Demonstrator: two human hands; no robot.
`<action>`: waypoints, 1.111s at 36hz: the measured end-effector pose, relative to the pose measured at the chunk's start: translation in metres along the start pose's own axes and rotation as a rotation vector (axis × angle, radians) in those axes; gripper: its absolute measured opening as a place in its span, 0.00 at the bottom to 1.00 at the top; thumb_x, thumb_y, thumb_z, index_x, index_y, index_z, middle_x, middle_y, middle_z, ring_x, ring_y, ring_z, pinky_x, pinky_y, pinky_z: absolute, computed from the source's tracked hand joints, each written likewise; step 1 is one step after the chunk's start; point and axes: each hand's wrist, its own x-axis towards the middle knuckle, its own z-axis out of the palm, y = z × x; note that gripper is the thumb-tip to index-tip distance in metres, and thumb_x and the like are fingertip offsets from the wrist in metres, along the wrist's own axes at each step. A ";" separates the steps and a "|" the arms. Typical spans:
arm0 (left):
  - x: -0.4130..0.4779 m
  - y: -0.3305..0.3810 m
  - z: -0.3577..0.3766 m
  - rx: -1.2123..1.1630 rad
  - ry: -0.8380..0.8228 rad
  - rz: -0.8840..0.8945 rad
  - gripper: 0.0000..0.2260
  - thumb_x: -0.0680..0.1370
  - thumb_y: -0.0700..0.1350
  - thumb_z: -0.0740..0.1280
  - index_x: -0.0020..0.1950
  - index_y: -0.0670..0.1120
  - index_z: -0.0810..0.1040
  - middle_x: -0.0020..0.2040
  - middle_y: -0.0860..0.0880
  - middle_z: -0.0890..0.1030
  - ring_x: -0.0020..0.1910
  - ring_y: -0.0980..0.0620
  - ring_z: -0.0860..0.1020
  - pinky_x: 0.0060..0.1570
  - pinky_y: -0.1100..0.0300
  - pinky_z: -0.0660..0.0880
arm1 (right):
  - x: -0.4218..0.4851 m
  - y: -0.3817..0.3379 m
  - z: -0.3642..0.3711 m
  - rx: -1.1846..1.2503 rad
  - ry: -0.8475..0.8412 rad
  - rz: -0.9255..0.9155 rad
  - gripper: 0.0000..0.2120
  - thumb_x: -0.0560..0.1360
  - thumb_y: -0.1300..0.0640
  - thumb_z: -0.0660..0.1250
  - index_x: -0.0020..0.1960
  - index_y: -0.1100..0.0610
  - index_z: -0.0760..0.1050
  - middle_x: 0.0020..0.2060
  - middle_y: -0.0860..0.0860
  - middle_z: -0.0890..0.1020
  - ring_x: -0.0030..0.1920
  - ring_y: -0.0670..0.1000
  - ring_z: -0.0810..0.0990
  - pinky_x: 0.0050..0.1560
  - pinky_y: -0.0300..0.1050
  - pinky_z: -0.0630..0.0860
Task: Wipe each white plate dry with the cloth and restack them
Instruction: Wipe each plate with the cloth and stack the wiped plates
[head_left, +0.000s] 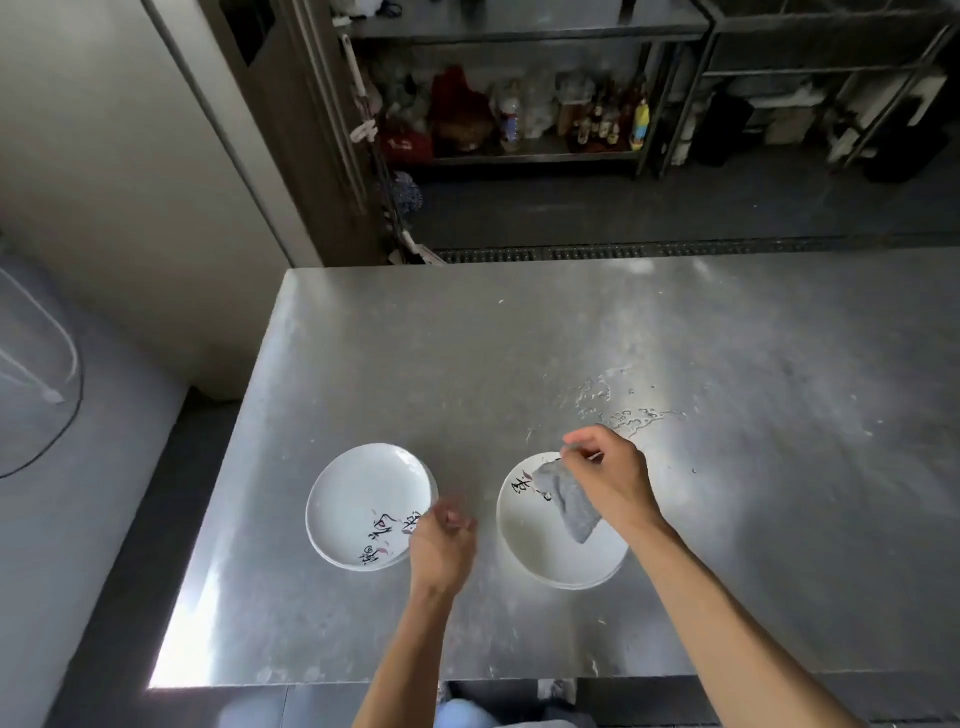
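Observation:
Two piles of white plates with black painted characters sit on a steel table. The left pile (358, 499) lies near the table's left edge, the right pile (545, 551) a short way beside it. My right hand (610, 478) hovers over the right pile and pinches a grey cloth (569, 501) that hangs down onto the top plate. My left hand (441, 545) is between the piles, at the right rim of the left pile, fingers loosely curled and blurred, with nothing visible in it.
Water drops (623, 410) spread on the steel table (519, 343) just behind the right pile. The table's front edge runs close below my forearms, its left edge beside the left pile. Metal shelves (519, 130) with bottles stand across the aisle.

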 end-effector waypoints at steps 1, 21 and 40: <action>0.002 -0.001 -0.008 0.011 0.035 0.014 0.08 0.77 0.43 0.64 0.53 0.51 0.79 0.40 0.48 0.83 0.37 0.47 0.82 0.49 0.42 0.83 | 0.000 -0.003 0.008 -0.004 -0.021 -0.014 0.07 0.73 0.57 0.72 0.47 0.45 0.81 0.40 0.34 0.82 0.42 0.35 0.80 0.42 0.23 0.70; 0.014 -0.055 -0.145 -0.227 0.254 -0.145 0.25 0.79 0.32 0.63 0.76 0.46 0.74 0.70 0.49 0.79 0.59 0.50 0.80 0.58 0.57 0.75 | -0.028 -0.042 0.196 -0.172 -0.393 -0.006 0.22 0.71 0.52 0.78 0.61 0.59 0.79 0.56 0.57 0.80 0.57 0.54 0.79 0.57 0.43 0.74; 0.044 -0.069 -0.171 -0.211 0.183 -0.185 0.23 0.79 0.33 0.61 0.74 0.45 0.75 0.63 0.47 0.82 0.61 0.45 0.81 0.65 0.44 0.78 | -0.020 -0.016 0.219 -0.563 -0.370 -0.093 0.18 0.75 0.57 0.72 0.65 0.59 0.79 0.64 0.50 0.72 0.60 0.50 0.77 0.60 0.36 0.68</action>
